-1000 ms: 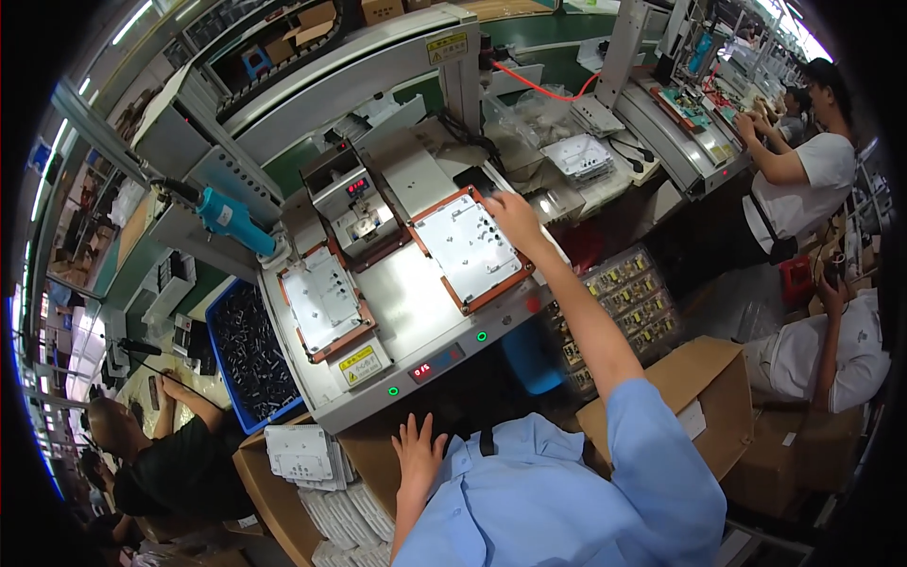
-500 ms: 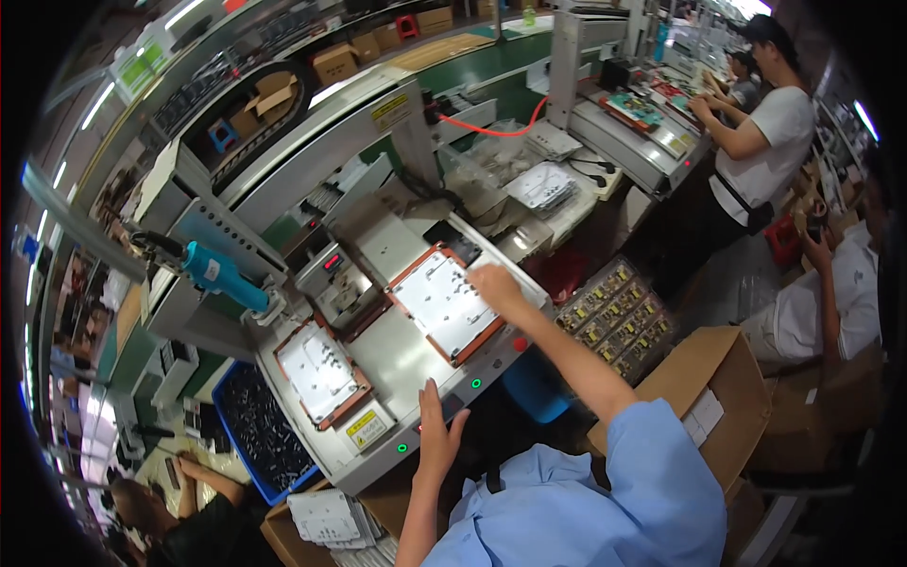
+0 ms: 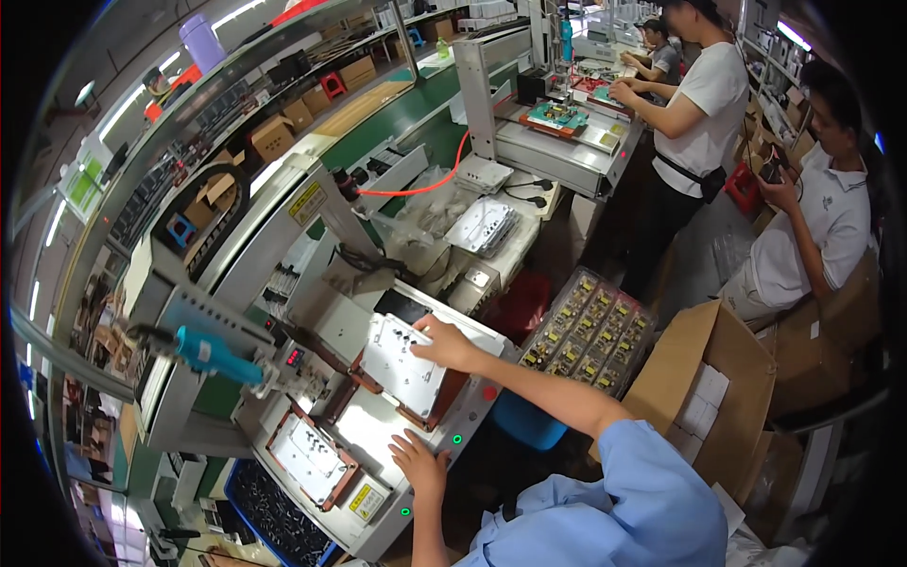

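Note:
My right hand grips the far right edge of a white metal plate dotted with small dark parts. This plate sits askew over its reddish-brown fixture, whose right and near sides show beneath it. Fingers spread, my left hand is over the front edge of the grey machine bed and holds nothing. To its left a second white plate lies flat in another reddish-brown fixture. A blue cylindrical screwdriver unit is mounted above the bed's left side.
A blue bin of small black parts stands at the left. Right of the bed are a clear tray of yellow components and an open cardboard box. Stacked white plates lie beyond. Two people are at the right.
My right hand has taken hold of the right-hand plate, which has come out of line with its fixture. The left hand's fingers have spread over the bed edge. The whole view has shifted.

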`<state>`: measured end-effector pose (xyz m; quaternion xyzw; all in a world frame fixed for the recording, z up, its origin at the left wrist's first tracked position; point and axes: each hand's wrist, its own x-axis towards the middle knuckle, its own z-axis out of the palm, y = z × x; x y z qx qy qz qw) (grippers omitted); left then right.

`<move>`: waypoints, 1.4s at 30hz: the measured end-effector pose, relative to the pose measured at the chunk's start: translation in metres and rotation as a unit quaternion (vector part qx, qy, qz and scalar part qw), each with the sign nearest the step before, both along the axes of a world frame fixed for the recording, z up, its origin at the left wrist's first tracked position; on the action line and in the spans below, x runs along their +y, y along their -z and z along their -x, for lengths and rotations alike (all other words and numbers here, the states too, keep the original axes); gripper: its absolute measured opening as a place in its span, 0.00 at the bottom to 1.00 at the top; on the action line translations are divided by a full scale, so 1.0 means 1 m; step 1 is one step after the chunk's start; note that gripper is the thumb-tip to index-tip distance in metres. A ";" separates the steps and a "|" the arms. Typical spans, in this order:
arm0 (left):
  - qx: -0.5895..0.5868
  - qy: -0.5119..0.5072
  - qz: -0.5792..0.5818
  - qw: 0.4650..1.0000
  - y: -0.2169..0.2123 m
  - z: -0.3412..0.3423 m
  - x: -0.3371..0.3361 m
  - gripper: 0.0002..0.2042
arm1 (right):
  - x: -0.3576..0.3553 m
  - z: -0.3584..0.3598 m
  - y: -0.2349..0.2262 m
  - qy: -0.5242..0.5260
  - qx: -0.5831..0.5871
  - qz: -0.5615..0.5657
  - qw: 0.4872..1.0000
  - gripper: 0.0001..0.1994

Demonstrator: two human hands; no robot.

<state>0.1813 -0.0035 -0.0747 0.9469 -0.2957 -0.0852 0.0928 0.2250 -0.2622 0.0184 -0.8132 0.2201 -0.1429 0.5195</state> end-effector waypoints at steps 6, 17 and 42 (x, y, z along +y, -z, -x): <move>-0.042 -0.002 -0.005 0.999 -0.001 0.001 0.000 0.50 | -0.132 -0.017 0.016 0.083 -0.306 -0.385 0.867 0.12; -0.039 0.015 -0.044 0.998 -0.017 0.008 -0.002 0.51 | -0.287 -0.111 0.169 0.405 -0.198 -0.243 0.859 0.12; 0.070 0.001 -0.191 0.979 -0.014 -0.031 0.008 0.44 | -0.085 0.677 0.342 0.622 0.395 -0.149 0.659 0.29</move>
